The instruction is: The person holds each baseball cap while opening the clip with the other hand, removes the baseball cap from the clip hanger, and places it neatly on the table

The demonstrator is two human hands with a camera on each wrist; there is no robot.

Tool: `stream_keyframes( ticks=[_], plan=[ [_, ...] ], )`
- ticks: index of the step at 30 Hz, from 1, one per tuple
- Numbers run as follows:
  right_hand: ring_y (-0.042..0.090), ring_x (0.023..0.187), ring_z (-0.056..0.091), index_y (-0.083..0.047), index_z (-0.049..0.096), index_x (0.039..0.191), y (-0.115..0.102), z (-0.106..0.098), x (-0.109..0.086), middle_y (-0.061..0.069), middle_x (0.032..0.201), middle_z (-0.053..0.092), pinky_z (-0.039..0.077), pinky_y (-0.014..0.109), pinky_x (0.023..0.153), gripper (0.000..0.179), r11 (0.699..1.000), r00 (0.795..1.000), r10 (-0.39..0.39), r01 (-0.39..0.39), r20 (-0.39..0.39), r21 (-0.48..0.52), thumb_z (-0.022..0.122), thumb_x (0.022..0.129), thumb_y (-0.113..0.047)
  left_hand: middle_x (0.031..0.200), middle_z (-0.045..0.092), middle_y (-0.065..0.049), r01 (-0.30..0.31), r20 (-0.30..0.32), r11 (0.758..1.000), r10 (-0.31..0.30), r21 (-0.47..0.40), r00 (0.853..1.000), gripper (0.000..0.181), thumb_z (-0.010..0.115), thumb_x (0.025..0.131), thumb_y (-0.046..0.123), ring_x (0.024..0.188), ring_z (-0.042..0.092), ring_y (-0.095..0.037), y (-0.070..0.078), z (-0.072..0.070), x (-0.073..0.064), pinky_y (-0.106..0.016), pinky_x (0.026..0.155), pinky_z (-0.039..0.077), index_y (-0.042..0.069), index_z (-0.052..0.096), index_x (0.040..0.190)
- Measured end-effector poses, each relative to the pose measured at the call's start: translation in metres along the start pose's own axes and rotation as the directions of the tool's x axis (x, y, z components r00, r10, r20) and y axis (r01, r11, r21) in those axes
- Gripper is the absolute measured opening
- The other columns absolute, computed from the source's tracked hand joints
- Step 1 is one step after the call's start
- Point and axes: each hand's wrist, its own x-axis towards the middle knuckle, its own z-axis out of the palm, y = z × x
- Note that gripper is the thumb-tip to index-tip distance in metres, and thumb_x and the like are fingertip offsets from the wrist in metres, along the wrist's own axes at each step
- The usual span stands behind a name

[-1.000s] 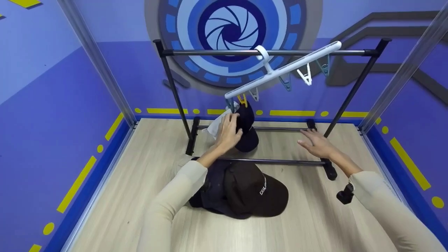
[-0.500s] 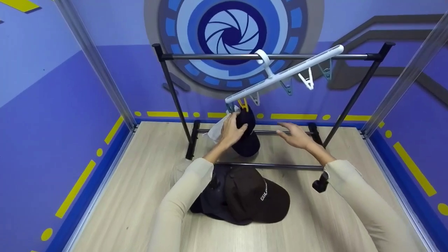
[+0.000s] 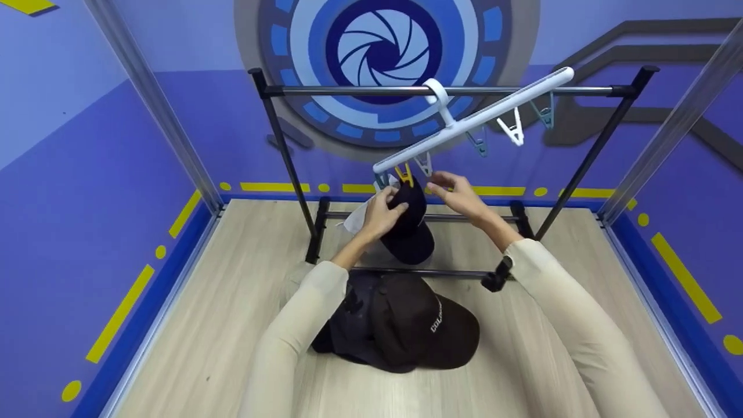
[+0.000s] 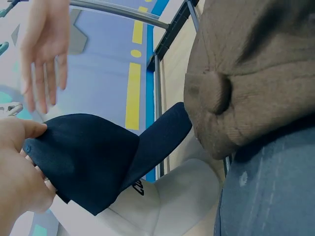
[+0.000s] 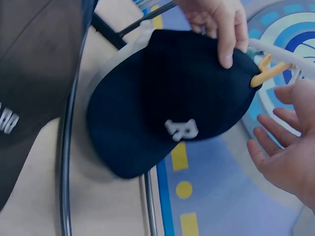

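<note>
A dark navy cap [image 3: 413, 244] hangs brim down from a yellow clip [image 3: 404, 175] that bites the top of its crown. My left hand [image 3: 381, 217] pinches the crown, thumb on one face and fingers on the other. A white letter marks the cap's front [image 5: 182, 129] in the right wrist view. My right hand [image 3: 462, 198] is raised to the right of the cap, fingers relaxed, fingertips near a grey clip [image 3: 425, 165]. Behind the navy cap a white cap [image 4: 189, 191] hangs below the blue-grey end clip [image 3: 381, 180]; my left hand partly hides it.
The white clip hanger [image 3: 493, 112] hooks over the rack's top bar [image 3: 348, 91] and tilts down to the left. More clips dangle on its right half, including a white clip [image 3: 512, 128]. On the floor in front, a brown cap [image 3: 406, 319] lies over a dark grey cap [image 3: 353, 328].
My right hand has moved left and up from the rack's right side to beside the navy cap. My left hand stays at the crown, its thumb now closer in.
</note>
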Motion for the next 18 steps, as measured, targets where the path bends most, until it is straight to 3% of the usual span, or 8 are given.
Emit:
stream_keyframes(
  ticks=[6, 10, 16, 18],
  plan=[
    [0.034, 0.138, 0.048, 0.003, 0.048, 0.147, -0.013, 0.011, 0.019, 0.023, 0.147, 0.052, 0.039, 0.047, 0.116, 0.054, 0.975, 0.996, 0.084, -0.084, 0.005, 0.205, 0.056, 0.105, -0.032, 0.108, 0.077, -0.015, 0.030, 0.051, 0.998, -0.027, -0.047, 0.998, 0.025, 0.063, 0.093, 0.005, 0.103, 0.068, -0.026, 0.007, -0.007, -0.006, -0.035, 0.093, 0.050, 0.004, 0.068, 0.117],
    [0.032, 0.142, 0.046, 0.002, 0.052, 0.141, -0.016, 0.017, 0.027, 0.017, 0.144, 0.054, 0.032, 0.047, 0.121, 0.052, 0.946, 0.991, 0.132, -0.137, 0.034, 0.293, 0.054, 0.106, -0.036, 0.114, 0.075, -0.017, 0.023, 0.083, 0.998, -0.017, -0.064, 0.996, 0.033, 0.057, 0.093, 0.003, 0.104, 0.067, -0.024, 0.010, -0.008, -0.008, -0.034, 0.093, 0.051, 0.002, 0.067, 0.124],
    [0.020, 0.119, 0.060, 0.000, 0.063, 0.120, -0.017, 0.024, 0.035, 0.000, 0.111, 0.069, 0.032, 0.043, 0.119, 0.039, 0.911, 0.987, 0.149, -0.161, 0.059, 0.380, 0.054, 0.106, -0.035, 0.120, 0.074, -0.015, 0.017, 0.118, 0.997, -0.009, -0.071, 0.993, 0.035, 0.054, 0.093, 0.003, 0.105, 0.065, -0.021, 0.011, -0.006, -0.008, -0.030, 0.093, 0.049, 0.003, 0.067, 0.126],
    [0.019, 0.116, 0.061, -0.002, 0.065, 0.115, -0.017, 0.027, 0.037, -0.001, 0.108, 0.072, 0.033, 0.042, 0.118, 0.035, 0.907, 0.987, 0.142, -0.159, 0.074, 0.390, 0.054, 0.106, -0.034, 0.120, 0.074, -0.014, 0.018, 0.117, 0.997, -0.008, -0.076, 0.993, 0.035, 0.054, 0.093, 0.003, 0.107, 0.065, -0.022, 0.011, -0.007, -0.007, -0.031, 0.095, 0.049, 0.003, 0.067, 0.126]
  ],
)
